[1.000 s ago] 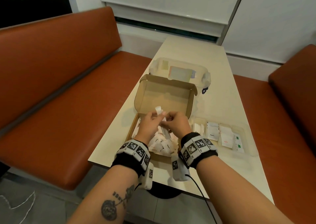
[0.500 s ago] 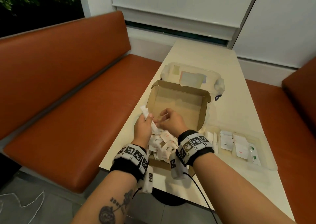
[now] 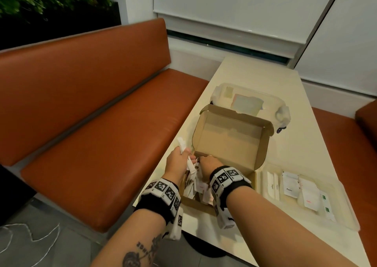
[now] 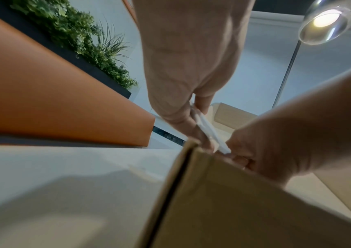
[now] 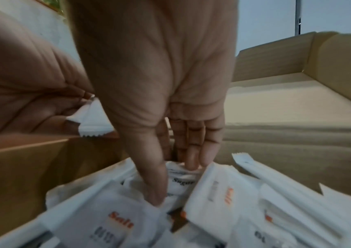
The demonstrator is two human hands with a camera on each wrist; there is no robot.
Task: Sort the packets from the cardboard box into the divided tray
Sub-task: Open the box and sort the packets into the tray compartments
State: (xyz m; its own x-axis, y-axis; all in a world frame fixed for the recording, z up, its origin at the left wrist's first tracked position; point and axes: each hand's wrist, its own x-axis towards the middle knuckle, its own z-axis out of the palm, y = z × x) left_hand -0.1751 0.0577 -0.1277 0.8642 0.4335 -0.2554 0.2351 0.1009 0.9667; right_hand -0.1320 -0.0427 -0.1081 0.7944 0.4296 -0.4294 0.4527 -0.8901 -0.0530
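Observation:
The open cardboard box (image 3: 230, 142) stands on the table with its lid upright and a heap of white packets (image 3: 199, 187) in its near part. My left hand (image 3: 180, 156) hovers at the box's left wall and grips a few long white stick packets (image 3: 184, 152) (image 4: 207, 130). My right hand (image 3: 207, 161) reaches down into the heap. In the right wrist view its thumb and fingers (image 5: 191, 161) pinch a Sugar packet (image 5: 183, 182), with Salt packets (image 5: 120, 221) around it. To the right of the box lies the clear divided tray (image 3: 344, 201), with packets sorted in its compartments.
A clear lidded plastic container (image 3: 247, 100) stands just behind the box lid. An orange bench (image 3: 98, 128) runs along the table's left side and another (image 3: 365, 144) is at the right. The cream table (image 3: 318, 136) shows bare surface to the right of the box.
My left hand has carried its stick packets left to the box's left wall. My right hand has let go of them and gone down into the heap.

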